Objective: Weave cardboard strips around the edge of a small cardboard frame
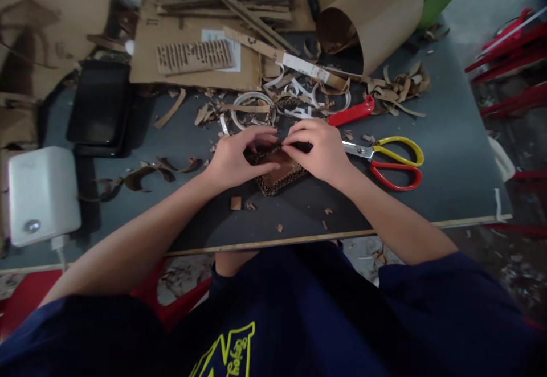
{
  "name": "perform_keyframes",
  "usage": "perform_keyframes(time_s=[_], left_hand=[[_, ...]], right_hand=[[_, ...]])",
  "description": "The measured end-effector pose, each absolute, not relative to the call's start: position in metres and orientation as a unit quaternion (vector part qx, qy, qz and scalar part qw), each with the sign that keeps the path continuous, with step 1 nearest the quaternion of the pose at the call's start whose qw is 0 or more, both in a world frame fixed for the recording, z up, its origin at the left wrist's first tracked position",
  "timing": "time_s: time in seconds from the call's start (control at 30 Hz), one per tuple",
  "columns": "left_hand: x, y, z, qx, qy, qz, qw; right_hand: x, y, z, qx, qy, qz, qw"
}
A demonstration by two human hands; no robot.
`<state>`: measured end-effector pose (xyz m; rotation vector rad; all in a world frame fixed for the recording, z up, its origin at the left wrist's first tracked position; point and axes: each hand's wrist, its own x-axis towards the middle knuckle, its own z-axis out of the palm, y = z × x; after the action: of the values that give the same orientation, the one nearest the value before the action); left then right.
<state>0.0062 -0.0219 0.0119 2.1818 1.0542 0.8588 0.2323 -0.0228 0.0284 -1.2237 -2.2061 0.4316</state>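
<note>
A small brown cardboard piece [280, 176] with corrugated edges lies on the dark table [448, 160] in front of me. My left hand [237, 158] rests on its left side, fingers curled and pressing down on it. My right hand [318, 149] pinches the piece's top edge with fingertips together. The two hands almost meet over the middle of the piece, and they hide much of its upper part.
Scissors [391, 160] with yellow and red handles lie just right of my right hand, a red cutter [351, 113] behind it. Cardboard scraps and strips [277, 101], a flat cardboard sheet [192, 52] and a rolled cardboard tube [371, 18] fill the back. A white box [40, 195] and a black tray [100, 106] sit left.
</note>
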Motion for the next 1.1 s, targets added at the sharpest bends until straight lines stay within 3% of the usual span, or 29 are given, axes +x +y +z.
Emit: perform_keyframes(time_s=[0.1,0.37,0.63,0.9,1.1], left_hand=[[0.008,-0.024,0.010,0.792,0.406,0.323,0.321],[0.007,-0.017,0.009,0.845,0.359,0.310,0.248],[0.006,-0.014,0.010,0.861,0.327,0.305,0.241],[0.007,-0.020,0.018,0.857,0.328,0.280,0.281],[0.009,-0.020,0.015,0.832,0.383,0.283,0.285]], right_hand=[[0.231,-0.023,0.031,-0.468,-0.822,0.160,0.281],[0.223,-0.027,0.031,-0.496,-0.808,0.130,0.290],[0.218,-0.033,0.024,-0.479,-0.822,0.089,0.294],[0.217,-0.033,0.027,-0.478,-0.837,0.162,0.213],[0.219,-0.036,0.030,-0.497,-0.828,0.165,0.199]])
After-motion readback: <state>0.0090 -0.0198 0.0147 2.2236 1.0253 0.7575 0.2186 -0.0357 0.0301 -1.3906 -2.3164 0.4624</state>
